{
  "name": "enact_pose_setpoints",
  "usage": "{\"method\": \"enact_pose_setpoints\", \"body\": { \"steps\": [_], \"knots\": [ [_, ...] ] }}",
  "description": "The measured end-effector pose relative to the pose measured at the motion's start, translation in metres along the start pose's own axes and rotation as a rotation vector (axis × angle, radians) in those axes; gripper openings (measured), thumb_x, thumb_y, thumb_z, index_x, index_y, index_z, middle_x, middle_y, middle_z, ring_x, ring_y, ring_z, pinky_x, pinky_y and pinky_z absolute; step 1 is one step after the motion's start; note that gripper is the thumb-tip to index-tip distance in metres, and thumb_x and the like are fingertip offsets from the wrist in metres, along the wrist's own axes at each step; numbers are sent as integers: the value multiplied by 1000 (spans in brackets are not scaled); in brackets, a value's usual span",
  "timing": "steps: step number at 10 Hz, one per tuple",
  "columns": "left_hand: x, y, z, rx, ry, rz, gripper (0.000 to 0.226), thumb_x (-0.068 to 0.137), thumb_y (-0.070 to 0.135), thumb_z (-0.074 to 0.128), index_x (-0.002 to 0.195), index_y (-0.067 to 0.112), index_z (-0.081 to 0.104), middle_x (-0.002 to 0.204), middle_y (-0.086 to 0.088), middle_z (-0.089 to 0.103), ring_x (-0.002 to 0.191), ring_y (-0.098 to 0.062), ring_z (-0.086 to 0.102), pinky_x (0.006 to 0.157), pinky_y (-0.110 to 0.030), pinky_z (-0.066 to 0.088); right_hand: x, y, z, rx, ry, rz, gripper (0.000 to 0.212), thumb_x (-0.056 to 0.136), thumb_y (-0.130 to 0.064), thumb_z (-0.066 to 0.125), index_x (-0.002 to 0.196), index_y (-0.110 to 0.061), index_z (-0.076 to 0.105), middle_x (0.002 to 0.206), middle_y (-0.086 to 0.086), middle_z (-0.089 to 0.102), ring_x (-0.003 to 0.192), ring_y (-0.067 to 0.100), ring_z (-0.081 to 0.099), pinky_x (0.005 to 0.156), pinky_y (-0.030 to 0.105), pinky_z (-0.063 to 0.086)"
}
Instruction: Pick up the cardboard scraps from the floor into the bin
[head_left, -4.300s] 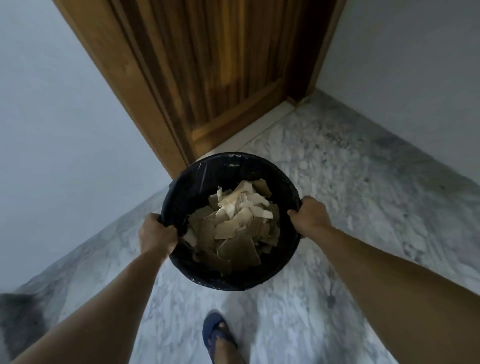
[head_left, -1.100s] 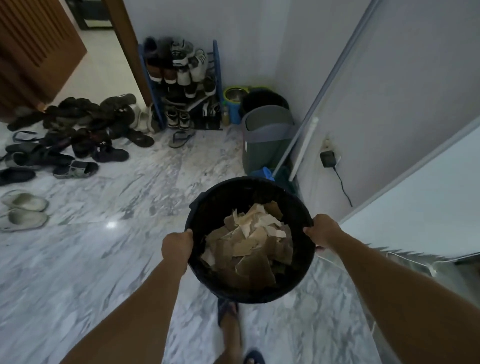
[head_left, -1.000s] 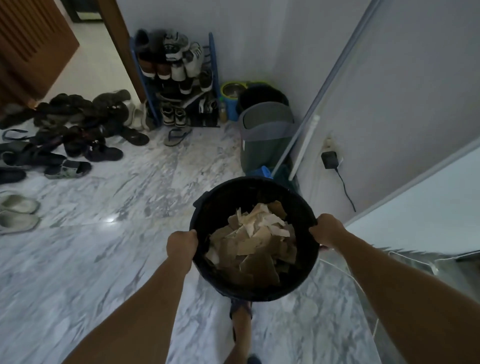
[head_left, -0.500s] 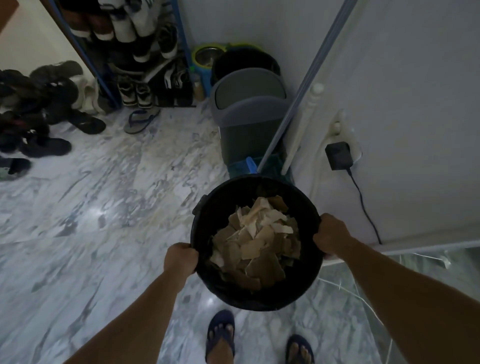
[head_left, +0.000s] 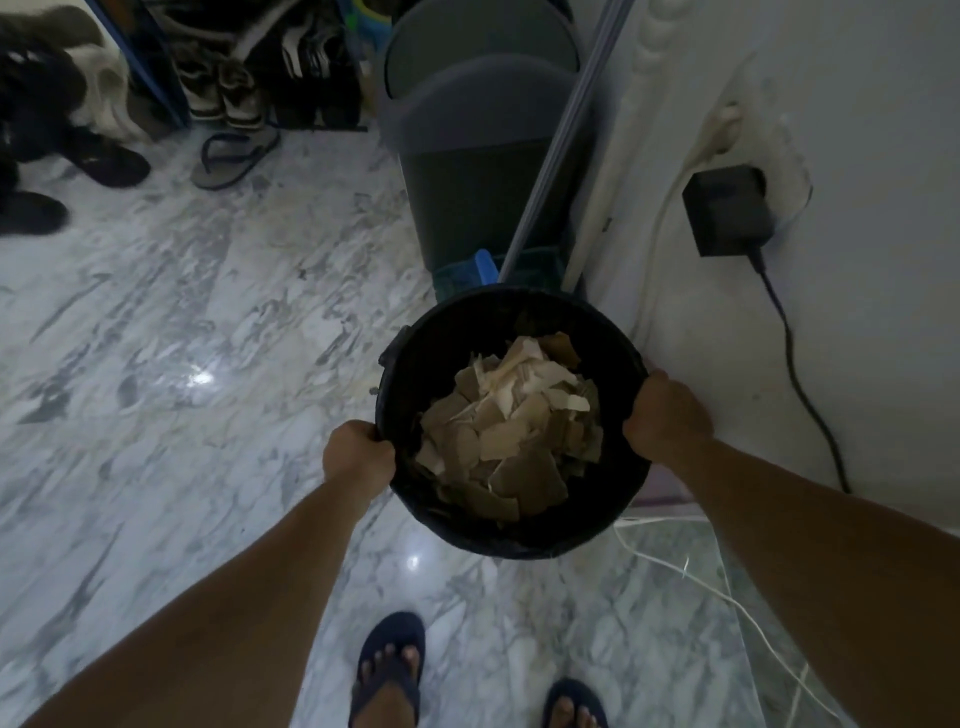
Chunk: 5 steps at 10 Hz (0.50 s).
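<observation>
Bin (head_left: 519, 317) near grey pedal bin (head_left: 467, 171)

Fingertips of the left hand (head_left: 357, 457) and right hand (head_left: 667, 415) are hidden over the rim of the black bin (head_left: 415, 364); only knuckles and backs show. The bin's base and outer wall are out of sight. The lower cardboard scraps (head_left: 511, 426) are buried under the top layer; count cannot be told. The grey pedal bin (head_left: 478, 156) is cut off by the top edge, its foot hidden behind the black bin. The shoe rack (head_left: 249, 67) is cropped at the top; its footwear is dark and indistinct. Both sandalled feet (head_left: 389, 670) are cut by the bottom edge. The mop handle (head_left: 566, 130) runs out of frame above.
</observation>
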<state>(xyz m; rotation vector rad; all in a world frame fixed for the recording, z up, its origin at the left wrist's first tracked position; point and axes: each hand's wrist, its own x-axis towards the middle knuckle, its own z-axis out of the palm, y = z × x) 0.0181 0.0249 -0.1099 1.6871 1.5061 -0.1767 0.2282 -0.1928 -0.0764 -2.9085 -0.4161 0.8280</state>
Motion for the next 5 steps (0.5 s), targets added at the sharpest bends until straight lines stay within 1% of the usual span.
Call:
{"method": "enact_pose_setpoints", "body": {
  "steps": [1, 2, 3, 4, 5],
  "knots": [
    [-5, -4, 11, 25, 12, -17, 15, 74, -3, 54, 80, -3, 69, 78, -22, 67, 75, -37, 66, 58, -36, 50, 5, 11, 7, -12, -12, -4, 37, 91, -13, 62, 123, 0, 52, 123, 22, 57, 113, 37, 57, 88, 37, 48],
    [-12, -12, 16, -2, 34, -57, 19, 78, -1, 55, 87, 5, 71, 76, -12, 64, 73, -30, 62, 53, -25, 42, 8, 24, 15, 80, -125, -34, 50, 90, -13, 60, 137, -6, 44, 123, 20, 59, 108, 34, 59, 91, 37, 49],
    [-24, -8, 15, -21, -3, -66, 23, 83, 1, 54, 100, 4, 69, 81, -12, 64, 77, -31, 63, 59, -33, 51, 5, 31, 22, 194, -187, -112, 83, 88, -10, 61, 156, -14, 13, 139, 17, 50, 121, 34, 53, 102, 38, 45],
    [-47, -1, 11, 21, -90, -63, 37, 90, 14, 60, 126, 3, 55, 107, -16, 61, 95, -33, 60, 70, -34, 47, -7, 29, 26, 200, -224, -124, 77, 84, -7, 61, 151, -6, 23, 147, 20, 41, 129, 36, 46, 106, 40, 43],
    [-83, 9, -6, 75, -110, -54, 66, 92, 25, 62, 147, 5, 32, 147, -14, 41, 131, -32, 44, 90, -31, 43, -33, 24, 12, 140, -277, -131, 61, 88, -8, 58, 144, -2, 33, 143, 21, 45, 128, 37, 47, 104, 38, 43]
  ]
}}
